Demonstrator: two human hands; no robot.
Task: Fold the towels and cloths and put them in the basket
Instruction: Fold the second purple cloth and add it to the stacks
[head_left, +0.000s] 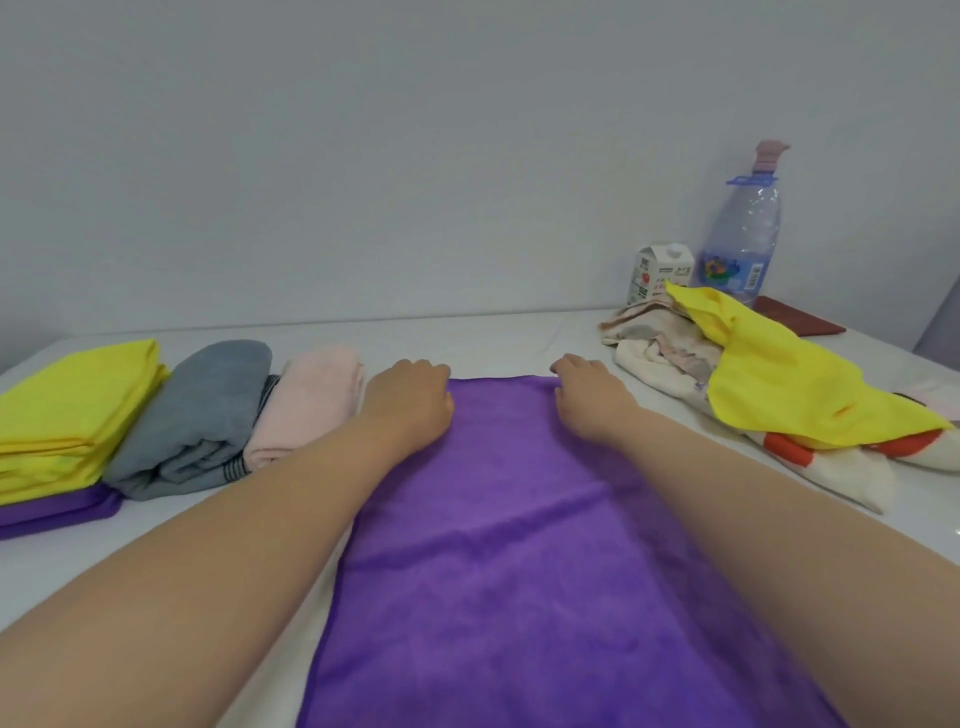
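Stretching lengthwise away, purple towel (519, 571) lies flat; left hand (410, 400), right hand (592, 400) fingers pinch far corners.

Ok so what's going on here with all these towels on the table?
A person is partway through folding laundry. The left grip and right grip hold the far corners of a purple towel, which is spread flat on the white table. To the left lie folded pieces: a yellow cloth stack, a grey towel and a pink towel. To the right sits an unfolded pile with a loose yellow cloth on top. No basket is in view.
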